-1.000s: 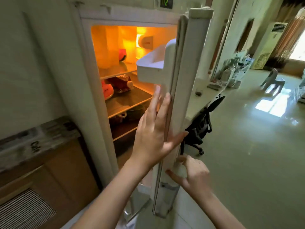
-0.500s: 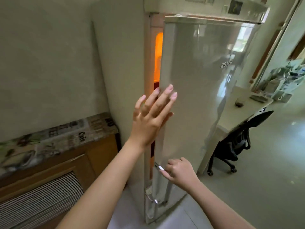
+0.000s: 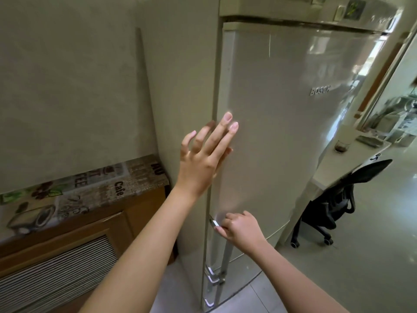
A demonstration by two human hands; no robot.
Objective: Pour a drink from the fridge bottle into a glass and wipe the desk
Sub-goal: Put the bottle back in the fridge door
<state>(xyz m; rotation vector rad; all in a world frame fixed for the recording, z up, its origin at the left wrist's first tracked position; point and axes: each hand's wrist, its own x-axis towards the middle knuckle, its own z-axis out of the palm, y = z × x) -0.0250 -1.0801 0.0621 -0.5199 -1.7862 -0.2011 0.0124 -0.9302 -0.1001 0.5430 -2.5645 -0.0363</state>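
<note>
The tall beige fridge door (image 3: pixel 282 136) stands closed in front of me. My left hand (image 3: pixel 203 154) lies flat with spread fingers against the door's left edge. My right hand (image 3: pixel 241 227) is lower down, its fingers curled round the top of the metal door handle (image 3: pixel 222 251). On the white desk (image 3: pixel 334 172) to the right of the fridge stands a glass (image 3: pixel 341 146) with dark drink in its bottom. No bottle is in view.
A wooden radiator cover with a coffee-print top (image 3: pixel 85 195) stands left of the fridge against the wall. A black office chair (image 3: pixel 334 204) is tucked under the desk. Open tiled floor (image 3: pixel 372 256) stretches to the right. Clutter lies on the desk's far end.
The fridge door has swung from wide open to closed, hiding the lit shelves. My left hand stayed on the door's edge and my right hand stayed at the handle.
</note>
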